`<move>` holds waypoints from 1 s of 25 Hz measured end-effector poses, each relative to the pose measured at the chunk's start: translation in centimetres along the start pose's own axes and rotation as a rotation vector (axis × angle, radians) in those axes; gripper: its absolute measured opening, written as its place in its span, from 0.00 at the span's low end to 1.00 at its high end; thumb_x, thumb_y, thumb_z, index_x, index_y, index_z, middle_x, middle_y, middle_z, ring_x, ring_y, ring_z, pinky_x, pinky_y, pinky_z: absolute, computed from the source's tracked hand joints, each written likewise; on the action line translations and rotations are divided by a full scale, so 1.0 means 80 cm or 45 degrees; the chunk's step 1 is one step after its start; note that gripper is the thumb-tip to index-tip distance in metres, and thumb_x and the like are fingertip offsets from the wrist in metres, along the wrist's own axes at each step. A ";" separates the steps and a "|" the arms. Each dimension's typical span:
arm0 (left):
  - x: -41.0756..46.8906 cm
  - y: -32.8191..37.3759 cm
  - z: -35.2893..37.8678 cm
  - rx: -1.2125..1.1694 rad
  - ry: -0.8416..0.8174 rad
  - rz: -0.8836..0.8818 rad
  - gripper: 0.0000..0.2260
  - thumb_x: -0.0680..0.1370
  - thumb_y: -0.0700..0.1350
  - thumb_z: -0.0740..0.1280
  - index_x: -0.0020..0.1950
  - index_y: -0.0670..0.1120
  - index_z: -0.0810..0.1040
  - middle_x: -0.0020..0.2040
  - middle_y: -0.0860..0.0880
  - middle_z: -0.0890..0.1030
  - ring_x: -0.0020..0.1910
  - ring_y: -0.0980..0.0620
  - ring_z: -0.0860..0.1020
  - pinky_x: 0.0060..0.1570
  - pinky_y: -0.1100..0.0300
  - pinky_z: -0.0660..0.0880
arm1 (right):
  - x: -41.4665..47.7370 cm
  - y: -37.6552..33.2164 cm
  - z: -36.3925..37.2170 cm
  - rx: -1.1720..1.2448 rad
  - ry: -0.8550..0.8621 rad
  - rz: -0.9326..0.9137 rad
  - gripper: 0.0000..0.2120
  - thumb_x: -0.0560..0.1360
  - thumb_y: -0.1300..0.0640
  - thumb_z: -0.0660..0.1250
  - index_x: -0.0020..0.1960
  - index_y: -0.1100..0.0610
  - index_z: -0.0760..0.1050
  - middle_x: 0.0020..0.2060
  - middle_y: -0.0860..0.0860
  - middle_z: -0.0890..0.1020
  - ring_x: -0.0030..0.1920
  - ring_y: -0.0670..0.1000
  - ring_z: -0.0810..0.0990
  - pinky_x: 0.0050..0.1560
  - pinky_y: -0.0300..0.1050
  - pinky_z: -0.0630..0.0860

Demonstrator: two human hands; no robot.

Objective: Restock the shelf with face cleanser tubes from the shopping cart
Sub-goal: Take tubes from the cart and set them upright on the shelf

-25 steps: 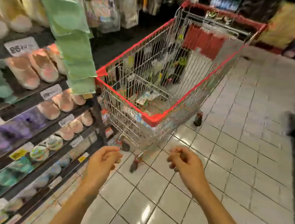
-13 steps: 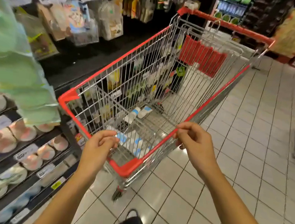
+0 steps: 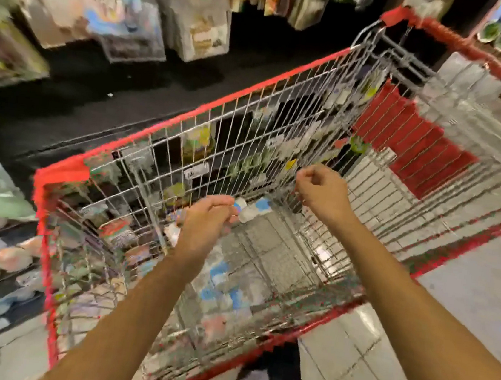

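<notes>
Several white-blue tubes [image 3: 253, 211] blurred in cart [image 3: 61, 168]; left hand [image 3: 204, 225], right hand [image 3: 321, 191] clenched, empty.

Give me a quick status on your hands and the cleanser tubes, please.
Left hand and right hand over the shopping cart, fingers curled, nothing gripped. The tubes lying inside, none picked. Nothing blocking the reach; view blurred.
</notes>
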State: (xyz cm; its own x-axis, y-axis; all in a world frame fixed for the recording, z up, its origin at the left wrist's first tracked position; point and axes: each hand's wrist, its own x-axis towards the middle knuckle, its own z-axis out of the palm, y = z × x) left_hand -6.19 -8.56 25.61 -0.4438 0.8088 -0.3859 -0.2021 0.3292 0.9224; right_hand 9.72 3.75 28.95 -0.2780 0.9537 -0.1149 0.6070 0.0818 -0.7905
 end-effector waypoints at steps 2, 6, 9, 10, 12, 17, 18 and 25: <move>0.042 -0.021 0.033 -0.109 0.157 -0.178 0.10 0.78 0.35 0.61 0.38 0.43 0.75 0.23 0.54 0.74 0.20 0.62 0.70 0.24 0.68 0.66 | 0.062 0.023 0.010 -0.158 -0.223 -0.069 0.13 0.78 0.61 0.57 0.36 0.61 0.71 0.32 0.62 0.75 0.32 0.52 0.69 0.33 0.43 0.68; 0.079 -0.100 0.053 -0.425 0.399 -0.514 0.15 0.80 0.36 0.57 0.34 0.44 0.71 0.17 0.53 0.70 0.14 0.60 0.65 0.16 0.71 0.58 | 0.137 0.084 0.046 -0.509 -0.625 -0.074 0.13 0.78 0.59 0.59 0.36 0.49 0.66 0.39 0.56 0.76 0.40 0.53 0.75 0.46 0.49 0.75; 0.085 -0.173 0.047 -0.593 0.622 -0.697 0.12 0.78 0.37 0.59 0.34 0.41 0.71 0.18 0.51 0.71 0.17 0.56 0.67 0.18 0.70 0.59 | 0.157 0.125 0.086 -0.519 -0.928 -0.056 0.12 0.79 0.63 0.56 0.40 0.51 0.65 0.32 0.48 0.75 0.31 0.46 0.75 0.33 0.40 0.74; 0.087 -0.198 0.044 -0.532 0.674 -0.776 0.11 0.78 0.37 0.59 0.36 0.37 0.73 0.19 0.50 0.72 0.19 0.53 0.68 0.17 0.70 0.59 | 0.158 0.148 0.106 -0.478 -1.008 -0.021 0.12 0.81 0.63 0.53 0.40 0.53 0.66 0.26 0.46 0.75 0.25 0.42 0.73 0.25 0.35 0.71; 0.086 -0.250 0.040 -0.348 0.757 -0.933 0.12 0.78 0.37 0.59 0.53 0.28 0.74 0.27 0.48 0.74 0.25 0.52 0.70 0.17 0.69 0.64 | 0.158 0.200 0.144 -0.530 -1.207 -0.028 0.10 0.81 0.62 0.53 0.49 0.63 0.72 0.30 0.45 0.78 0.28 0.38 0.75 0.28 0.29 0.69; 0.081 -0.372 0.045 0.278 0.691 -1.089 0.13 0.75 0.32 0.64 0.59 0.37 0.77 0.26 0.50 0.78 0.20 0.55 0.70 0.16 0.70 0.62 | 0.134 0.336 0.238 -0.704 -1.333 0.021 0.15 0.77 0.62 0.59 0.62 0.63 0.72 0.56 0.60 0.79 0.54 0.58 0.78 0.56 0.51 0.75; 0.080 -0.395 0.048 0.446 0.603 -1.073 0.13 0.73 0.32 0.64 0.57 0.40 0.79 0.32 0.47 0.80 0.24 0.53 0.71 0.18 0.69 0.63 | 0.126 0.356 0.252 -0.743 -1.368 0.005 0.15 0.76 0.62 0.60 0.61 0.61 0.73 0.56 0.59 0.79 0.53 0.56 0.78 0.56 0.50 0.76; 0.079 -0.488 0.048 0.981 0.220 -1.021 0.24 0.78 0.51 0.61 0.73 0.47 0.64 0.72 0.47 0.65 0.68 0.49 0.66 0.64 0.60 0.59 | 0.088 0.472 0.300 -0.929 -1.631 -0.236 0.27 0.74 0.58 0.68 0.71 0.55 0.63 0.65 0.56 0.71 0.64 0.58 0.71 0.60 0.46 0.71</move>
State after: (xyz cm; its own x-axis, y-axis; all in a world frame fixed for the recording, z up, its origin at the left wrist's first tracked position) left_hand 2.26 -14.44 -12.75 -0.5552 0.1691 -0.8144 0.0831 0.9855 0.1479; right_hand 12.83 6.56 -16.15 -0.6064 0.0478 -0.7937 0.6128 0.6641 -0.4283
